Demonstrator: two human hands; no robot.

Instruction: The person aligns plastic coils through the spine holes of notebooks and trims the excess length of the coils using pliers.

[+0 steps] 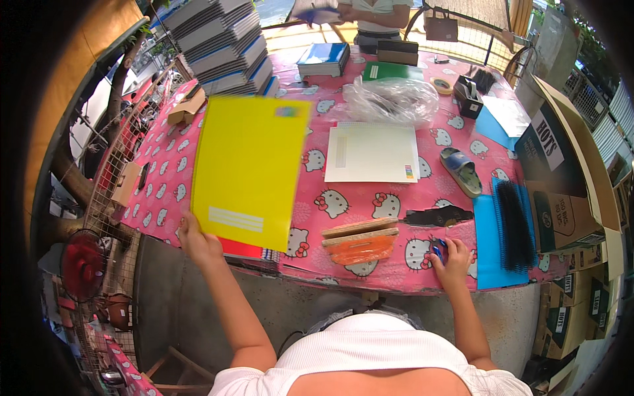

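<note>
Nearest, at the pink patterned tabletop (370, 198) front edge: right hand (452, 256) curled over a small blue object (437, 249), beside orange-and-wood tool (362, 243). Left hand (197, 239) pinching lower corner of large yellow sheet (249, 168), lifted and tilted above tabletop's left side, over a red-covered stack (246, 251). Farther back: white sheet (372, 154), clear plastic bag (393, 100), black binding combs (515, 224) on blue covers

I am viewing a surface (386, 201) under a pink cartoon-cat cloth, carrying a white sheet (372, 154), stacked notebooks (228, 43), a sandal (461, 171), an orange holder (362, 245) and black binding combs (514, 223).
</note>
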